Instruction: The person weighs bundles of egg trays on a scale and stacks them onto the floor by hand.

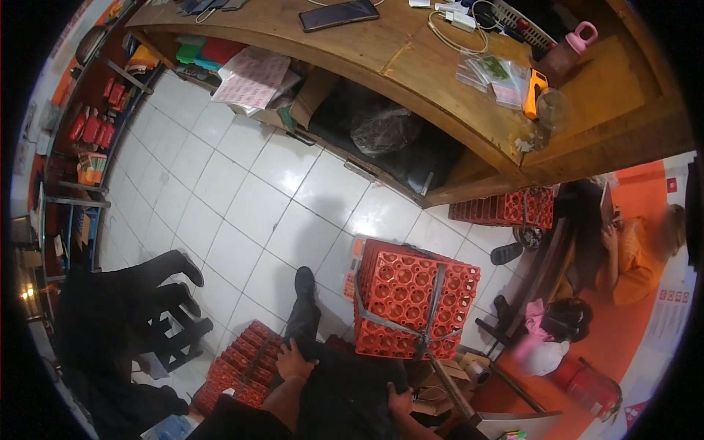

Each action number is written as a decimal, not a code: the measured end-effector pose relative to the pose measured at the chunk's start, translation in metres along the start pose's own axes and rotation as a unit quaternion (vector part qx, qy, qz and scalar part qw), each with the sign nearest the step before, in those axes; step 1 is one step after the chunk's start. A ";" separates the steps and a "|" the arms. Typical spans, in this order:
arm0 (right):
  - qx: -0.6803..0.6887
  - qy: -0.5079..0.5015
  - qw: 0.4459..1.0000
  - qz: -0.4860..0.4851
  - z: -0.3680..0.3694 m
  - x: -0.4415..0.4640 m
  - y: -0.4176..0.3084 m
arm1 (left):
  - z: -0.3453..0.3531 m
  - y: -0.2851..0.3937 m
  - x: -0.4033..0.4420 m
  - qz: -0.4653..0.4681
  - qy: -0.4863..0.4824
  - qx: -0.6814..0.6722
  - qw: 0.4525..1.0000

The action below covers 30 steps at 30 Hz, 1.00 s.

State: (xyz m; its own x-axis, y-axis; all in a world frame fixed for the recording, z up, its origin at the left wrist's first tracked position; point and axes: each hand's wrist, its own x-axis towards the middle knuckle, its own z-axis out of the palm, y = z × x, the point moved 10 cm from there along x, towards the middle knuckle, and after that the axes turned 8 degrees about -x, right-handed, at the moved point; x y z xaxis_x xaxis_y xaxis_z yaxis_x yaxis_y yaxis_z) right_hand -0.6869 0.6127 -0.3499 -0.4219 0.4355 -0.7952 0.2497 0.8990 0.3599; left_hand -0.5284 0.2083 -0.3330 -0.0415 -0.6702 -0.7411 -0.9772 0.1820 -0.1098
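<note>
My left hand (294, 362) lies on my dark trouser leg (334, 385) near the knee, fingers spread, holding nothing. On the other side of my lap, my right hand (400, 402) rests against the dark cloth; its visible fingers look loose and no object shows in it. In front of my right hand stands a tall stack of red plastic egg trays (411, 297), bound crosswise with grey strapping. A second bundle of red egg trays (242, 364) is close to my left hand, partly hidden by my leg.
A wooden desk (411, 62) with a phone (339, 15), an orange-and-black tool (535, 93) and a pink bottle (572, 50) spans the far side. A person in orange (636, 257) sits at right; another in black (103, 315) is at left, near a black stool (180, 337).
</note>
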 end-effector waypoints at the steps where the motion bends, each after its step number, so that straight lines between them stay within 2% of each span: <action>1: 0.000 0.000 1.000 0.000 0.000 0.000 0.000 | -0.002 0.001 -0.001 -0.002 -0.010 -0.008 1.000; 14: 0.012 -0.008 1.000 -0.006 -0.001 0.001 0.001 | -0.007 0.005 -0.004 -0.012 -0.030 -0.015 0.999; 30: -0.004 -0.008 1.000 -0.004 -0.001 -0.005 -0.002 | -0.001 -0.002 -0.002 -0.005 -0.009 -0.006 1.000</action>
State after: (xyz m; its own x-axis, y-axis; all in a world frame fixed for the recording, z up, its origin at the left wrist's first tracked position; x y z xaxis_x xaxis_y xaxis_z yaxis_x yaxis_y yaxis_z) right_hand -0.6860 0.6087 -0.3457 -0.4102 0.4268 -0.8060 0.2387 0.9032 0.3568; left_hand -0.5263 0.2088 -0.3303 -0.0284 -0.6580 -0.7524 -0.9800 0.1667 -0.1087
